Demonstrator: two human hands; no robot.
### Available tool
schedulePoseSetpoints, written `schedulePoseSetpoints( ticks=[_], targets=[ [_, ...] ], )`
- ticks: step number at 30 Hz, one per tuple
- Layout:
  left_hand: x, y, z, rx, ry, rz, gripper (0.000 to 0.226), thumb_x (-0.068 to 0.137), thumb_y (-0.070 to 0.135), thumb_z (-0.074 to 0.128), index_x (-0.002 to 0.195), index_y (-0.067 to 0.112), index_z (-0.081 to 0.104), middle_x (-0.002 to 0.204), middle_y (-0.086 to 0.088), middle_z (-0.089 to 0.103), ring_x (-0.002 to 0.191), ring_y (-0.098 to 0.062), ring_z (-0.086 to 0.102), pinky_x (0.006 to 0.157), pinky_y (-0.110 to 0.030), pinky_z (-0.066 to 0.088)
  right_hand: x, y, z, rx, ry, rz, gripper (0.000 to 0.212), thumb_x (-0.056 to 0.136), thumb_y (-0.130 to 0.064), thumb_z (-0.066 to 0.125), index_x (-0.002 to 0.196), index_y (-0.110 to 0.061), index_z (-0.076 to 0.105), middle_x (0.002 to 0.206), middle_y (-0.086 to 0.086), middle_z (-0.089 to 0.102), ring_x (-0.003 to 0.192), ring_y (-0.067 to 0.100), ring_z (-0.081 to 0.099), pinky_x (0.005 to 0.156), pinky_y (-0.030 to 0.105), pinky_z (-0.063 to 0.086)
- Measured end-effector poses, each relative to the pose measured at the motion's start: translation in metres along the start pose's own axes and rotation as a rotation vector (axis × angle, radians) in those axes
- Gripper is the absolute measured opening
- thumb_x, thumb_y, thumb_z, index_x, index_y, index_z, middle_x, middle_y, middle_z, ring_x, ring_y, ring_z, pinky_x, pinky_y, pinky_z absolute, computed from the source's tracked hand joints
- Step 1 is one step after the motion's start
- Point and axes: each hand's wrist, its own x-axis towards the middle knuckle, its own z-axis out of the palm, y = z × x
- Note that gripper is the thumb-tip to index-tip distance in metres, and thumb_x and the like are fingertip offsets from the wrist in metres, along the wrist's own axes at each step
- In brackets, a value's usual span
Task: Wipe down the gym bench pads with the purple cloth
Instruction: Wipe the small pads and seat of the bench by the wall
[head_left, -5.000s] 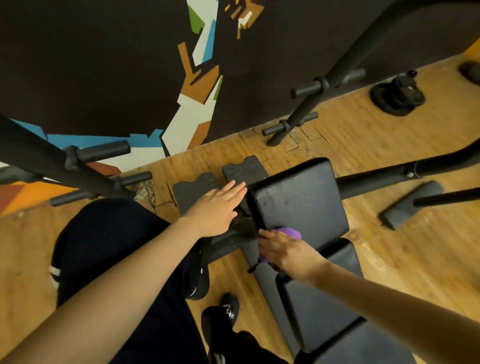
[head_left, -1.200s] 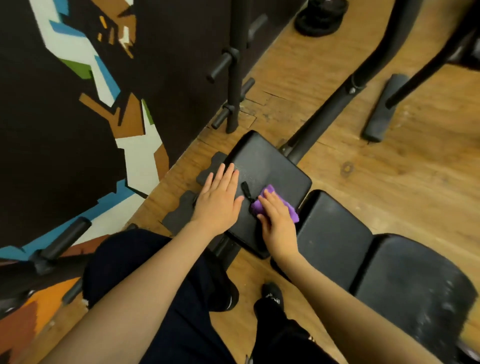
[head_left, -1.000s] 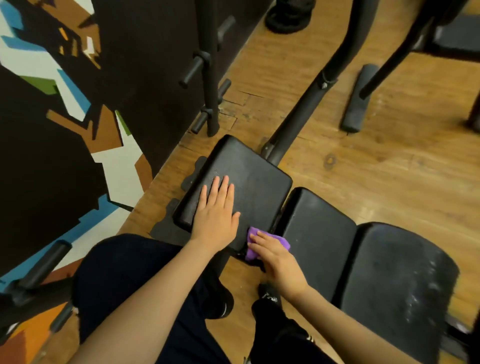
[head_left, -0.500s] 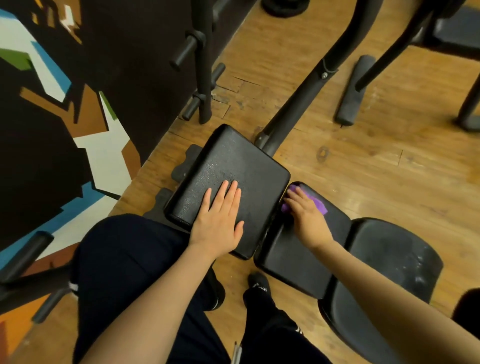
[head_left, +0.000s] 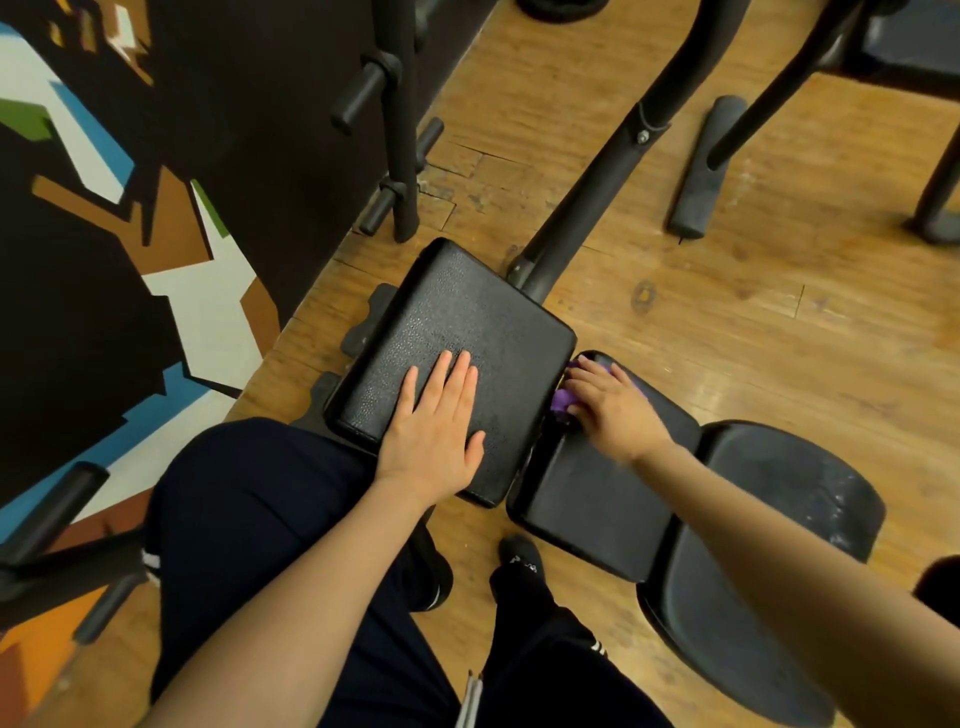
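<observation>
While left hand (head_left: 434, 423) lies flat on the centre pad (head_left: 457, 332), right hand (head_left: 613, 408) presses purple cloth (head_left: 563, 399) on middle pad (head_left: 587, 499); best wipe edge-to-edge.

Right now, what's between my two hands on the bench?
In the head view, bare black pad and its edge gap separate the flat left hand from the right hand holding the purple cloth.

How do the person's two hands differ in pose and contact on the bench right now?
The left hand lies flat, fingers straight, on the square black textured pad; the right hand curls over the crumpled purple cloth on the neighbouring smooth black pad. Left holds nothing; right holds the cloth. Both are bare.
</observation>
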Motion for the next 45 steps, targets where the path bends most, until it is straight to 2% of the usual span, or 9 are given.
schedulePoseSetpoints(
  ticks=[4, 11, 19, 24, 32, 35, 39, 42, 45],
  targets=[
    [-0.001, 0.000, -0.001, 0.025, -0.003, -0.006, 0.071, 0.087, 0.044, 0.021, 0.145, 0.004, 0.020, 0.154, -0.014, 0.028, 0.143, -0.028, 0.023, 0.113, -0.050, 0.012, -0.047, -0.035, 0.029, 0.049, 0.042, -0.214, 0.037, 0.083, -0.028, 0.053, 0.108, -0.004, 0.066, 0.118, 0.015, 0.063, 0.121, 0.036, 0.051, 0.096, 0.058, 0.040],
    [-0.001, 0.001, -0.004, 0.044, -0.015, -0.003, 0.074, 0.091, 0.047, 0.032, 0.149, 0.005, 0.014, 0.158, -0.013, 0.016, 0.146, -0.028, 0.012, 0.115, -0.050, 0.005, -0.080, -0.043, 0.041, 0.059, -0.077, -0.433, 0.037, 0.087, -0.021, 0.046, 0.120, -0.013, 0.062, 0.131, 0.004, 0.056, 0.129, 0.022, 0.042, 0.106, 0.046, 0.028],
    [-0.002, 0.001, -0.003, 0.060, -0.010, -0.009, 0.074, 0.090, 0.047, 0.030, 0.148, 0.004, 0.013, 0.157, -0.013, 0.018, 0.146, -0.028, 0.015, 0.115, -0.049, 0.008, -0.010, -0.017, -0.004, -0.047, 0.309, -0.108, 0.035, 0.084, -0.011, 0.039, 0.102, 0.002, 0.066, 0.121, 0.021, 0.059, 0.117, 0.038, 0.052, 0.102, 0.050, 0.035],
    [-0.002, 0.001, -0.002, 0.051, -0.004, -0.004, 0.073, 0.089, 0.045, 0.038, 0.147, 0.003, 0.024, 0.155, -0.015, 0.024, 0.144, -0.029, 0.020, 0.114, -0.049, 0.009, -0.023, -0.031, 0.028, 0.011, 0.291, 0.058, 0.035, 0.080, -0.016, 0.038, 0.097, -0.005, 0.067, 0.127, 0.016, 0.056, 0.121, 0.039, 0.047, 0.098, 0.066, 0.023],
    [-0.001, 0.001, -0.003, 0.056, 0.003, -0.007, 0.075, 0.088, 0.045, 0.042, 0.147, 0.003, 0.026, 0.155, -0.014, 0.024, 0.144, -0.029, 0.020, 0.113, -0.049, 0.006, -0.052, -0.032, 0.035, 0.352, 0.255, 0.165, 0.034, 0.075, -0.034, 0.068, 0.074, -0.002, 0.058, 0.138, 0.019, 0.044, 0.133, 0.028, 0.027, 0.109, 0.057, 0.016],
    [-0.001, 0.001, -0.002, 0.053, 0.012, -0.007, 0.075, 0.087, 0.045, 0.047, 0.147, 0.003, 0.028, 0.155, -0.015, 0.026, 0.144, -0.029, 0.022, 0.113, -0.049, 0.007, -0.051, -0.035, 0.033, 0.421, 0.324, 0.397, 0.043, 0.073, -0.024, 0.077, 0.103, -0.002, 0.056, 0.148, 0.018, 0.028, 0.140, 0.031, 0.020, 0.110, 0.058, 0.008],
    [-0.001, 0.001, -0.002, 0.065, 0.018, -0.008, 0.075, 0.087, 0.044, 0.046, 0.146, 0.002, 0.029, 0.154, -0.015, 0.027, 0.143, -0.030, 0.023, 0.113, -0.049, 0.008, -0.046, -0.041, 0.036, 0.509, 0.316, 0.720, 0.090, 0.079, -0.032, 0.071, 0.144, -0.001, 0.018, 0.155, 0.017, 0.001, 0.143, 0.028, 0.000, 0.115, 0.046, 0.003],
    [-0.001, 0.002, -0.003, 0.060, 0.022, -0.011, 0.074, 0.086, 0.044, 0.045, 0.146, 0.002, 0.030, 0.153, -0.015, 0.029, 0.143, -0.030, 0.024, 0.113, -0.049, 0.008, -0.044, -0.045, 0.039, 0.543, 0.331, 0.709, 0.069, 0.084, -0.025, 0.066, 0.139, 0.000, 0.031, 0.155, 0.017, 0.007, 0.143, 0.029, 0.001, 0.115, 0.040, 0.006],
    [-0.001, 0.002, -0.003, 0.065, 0.024, -0.008, 0.074, 0.087, 0.044, 0.043, 0.146, 0.003, 0.029, 0.154, -0.015, 0.028, 0.143, -0.030, 0.023, 0.113, -0.049, 0.007, -0.039, -0.044, 0.033, 0.514, 0.337, 0.381, 0.040, 0.085, -0.006, 0.063, 0.122, 0.001, 0.053, 0.152, 0.017, 0.017, 0.142, 0.028, 0.007, 0.115, 0.039, 0.011]
  ],
)
